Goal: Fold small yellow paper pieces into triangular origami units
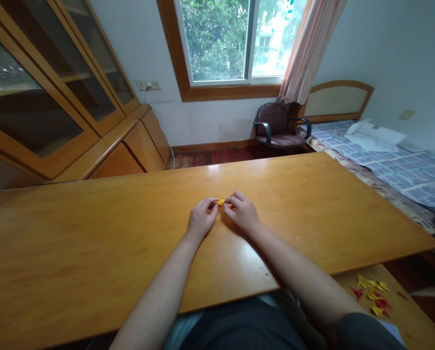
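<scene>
A small yellow folded paper piece is pinched between my two hands, just above the middle of the wooden table. My left hand has its fingertips closed on the left side of the paper. From the right, my right hand grips the other side between thumb and fingers. The fingertips cover part of the paper, so its exact folded shape is too small to make out.
Several yellow and red folded paper pieces lie on a lower wooden surface at the right. Beyond the table stand a brown armchair, a bed and a glass-door cabinet.
</scene>
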Tool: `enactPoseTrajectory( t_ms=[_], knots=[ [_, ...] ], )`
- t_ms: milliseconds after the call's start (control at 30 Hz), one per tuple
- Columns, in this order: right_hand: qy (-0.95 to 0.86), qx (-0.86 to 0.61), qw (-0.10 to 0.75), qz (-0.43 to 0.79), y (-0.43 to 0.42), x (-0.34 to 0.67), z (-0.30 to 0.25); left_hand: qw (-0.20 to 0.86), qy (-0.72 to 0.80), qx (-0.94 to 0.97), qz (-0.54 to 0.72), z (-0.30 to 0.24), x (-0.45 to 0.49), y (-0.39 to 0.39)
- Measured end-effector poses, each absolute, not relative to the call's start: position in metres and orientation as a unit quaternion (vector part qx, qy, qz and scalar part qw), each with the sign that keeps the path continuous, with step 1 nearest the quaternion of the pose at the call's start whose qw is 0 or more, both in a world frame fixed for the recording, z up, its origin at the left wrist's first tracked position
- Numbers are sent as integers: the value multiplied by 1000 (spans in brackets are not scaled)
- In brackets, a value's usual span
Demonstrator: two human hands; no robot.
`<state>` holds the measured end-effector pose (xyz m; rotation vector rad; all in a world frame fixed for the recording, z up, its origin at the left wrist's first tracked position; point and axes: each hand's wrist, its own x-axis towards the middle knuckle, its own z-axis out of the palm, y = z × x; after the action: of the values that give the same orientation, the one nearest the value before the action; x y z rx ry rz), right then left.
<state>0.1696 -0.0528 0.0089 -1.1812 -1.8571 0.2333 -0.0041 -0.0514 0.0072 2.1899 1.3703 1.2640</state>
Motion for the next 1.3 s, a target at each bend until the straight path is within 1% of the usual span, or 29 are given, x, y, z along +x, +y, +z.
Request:
enactPoseTrajectory(
  t_ms=[167,367,667,967,1300],
  knots=[
    [-722,-475,484,139,-50,172,8,179,454,746,454,10,-6,-51],
    [-707,-460,512,160,-46,173,9,170,432,760,455,10,-7,-50],
    [-723,-448,497,170,-50,171,11,135,435,779,432,9,-6,-52],
    [-751,-429,472,171,-50,171,8,130,428,785,429,10,-7,-52],
    [-742,-457,453,189,-49,172,6,129,428,781,436,11,-6,-53]
  ],
)
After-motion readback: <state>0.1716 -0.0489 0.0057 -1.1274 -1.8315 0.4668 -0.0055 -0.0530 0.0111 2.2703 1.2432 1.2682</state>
